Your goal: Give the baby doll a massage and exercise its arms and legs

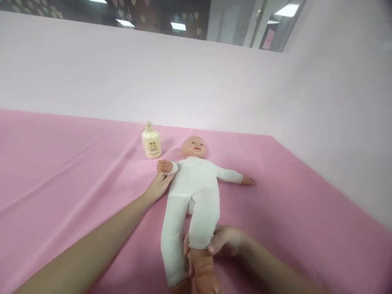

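A baby doll (196,175) with a white cloth body and plastic head, hands and feet lies on its back, feet toward me. My left hand (159,185) is at the doll's bent arm on the left, closed around it just below the small plastic hand; part of my fingers is hidden. Around the lower leg on the right, my right hand (225,241) is wrapped, with the thumb on top near the ankle and fingertips showing on the inner side. The doll's other arm stretches out to the right, untouched.
A pale yellow pump bottle (152,143) stands beyond my left hand, left of the doll's head. Pink cloth (92,163) with a few creases covers the table. White walls (153,77) rise at the back and right, with a window (159,16) above.
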The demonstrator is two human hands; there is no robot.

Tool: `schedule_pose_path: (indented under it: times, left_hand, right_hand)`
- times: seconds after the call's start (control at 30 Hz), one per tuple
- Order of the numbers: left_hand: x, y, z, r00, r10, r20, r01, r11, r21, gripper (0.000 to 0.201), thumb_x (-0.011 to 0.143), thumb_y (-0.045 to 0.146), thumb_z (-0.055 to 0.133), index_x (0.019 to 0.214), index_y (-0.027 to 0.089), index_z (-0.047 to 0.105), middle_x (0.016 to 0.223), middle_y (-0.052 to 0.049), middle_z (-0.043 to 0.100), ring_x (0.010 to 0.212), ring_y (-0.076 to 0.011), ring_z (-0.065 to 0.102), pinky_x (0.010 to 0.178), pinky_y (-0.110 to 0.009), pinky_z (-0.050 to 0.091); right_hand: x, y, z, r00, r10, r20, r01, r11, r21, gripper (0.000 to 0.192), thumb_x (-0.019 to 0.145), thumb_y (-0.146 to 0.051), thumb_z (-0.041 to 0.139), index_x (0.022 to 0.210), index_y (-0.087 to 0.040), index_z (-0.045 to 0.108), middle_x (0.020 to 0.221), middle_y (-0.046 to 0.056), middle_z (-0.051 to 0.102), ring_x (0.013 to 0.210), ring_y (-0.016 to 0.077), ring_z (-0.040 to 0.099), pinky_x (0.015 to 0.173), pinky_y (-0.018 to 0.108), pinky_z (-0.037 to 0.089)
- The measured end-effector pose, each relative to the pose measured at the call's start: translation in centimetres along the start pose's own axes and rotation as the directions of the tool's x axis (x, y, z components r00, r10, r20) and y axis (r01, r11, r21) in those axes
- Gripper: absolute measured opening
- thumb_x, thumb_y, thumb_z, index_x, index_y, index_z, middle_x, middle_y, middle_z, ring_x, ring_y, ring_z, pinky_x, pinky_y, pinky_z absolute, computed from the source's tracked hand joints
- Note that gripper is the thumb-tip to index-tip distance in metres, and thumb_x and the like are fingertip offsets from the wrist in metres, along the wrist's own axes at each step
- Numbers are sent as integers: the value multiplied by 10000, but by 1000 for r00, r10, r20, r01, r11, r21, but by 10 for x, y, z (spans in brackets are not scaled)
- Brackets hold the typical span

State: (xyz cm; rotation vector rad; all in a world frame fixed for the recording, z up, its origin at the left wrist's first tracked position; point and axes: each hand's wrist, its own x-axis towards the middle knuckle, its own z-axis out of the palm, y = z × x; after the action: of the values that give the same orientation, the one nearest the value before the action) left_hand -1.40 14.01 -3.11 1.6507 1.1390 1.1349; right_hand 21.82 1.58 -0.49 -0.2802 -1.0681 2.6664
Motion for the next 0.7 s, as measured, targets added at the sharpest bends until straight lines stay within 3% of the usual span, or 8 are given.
schedule_pose_path:
  times: [0.5, 0.7]
  left_hand:
    - [-1, 1, 0, 1000, -30, -8, 30, 1000, 3, 427, 872, 451, 476, 1066, 104, 635, 995, -102, 691, 1105, -297, 563, 980, -417, 418]
    - [-1, 1, 0, 1000, -8, -7, 8, 1000, 6, 427, 887, 442, 464, 1105, 109, 619, 1056, -104, 676, 1088, -285, 569, 983, -415, 414]
  right_hand:
    - [0, 3, -3, 1000, -27, 16, 26, 998, 52, 492, 570, -234, 709, 1018, -79, 580, 1036, 160, 671, 1013, 276, 617, 904, 381, 426]
    - [-1, 2, -1, 999, -30, 29, 30, 999, 28, 506, 591, -254, 702, 1044, -70, 571, 991, 149, 679, 968, 258, 637, 903, 367, 418]
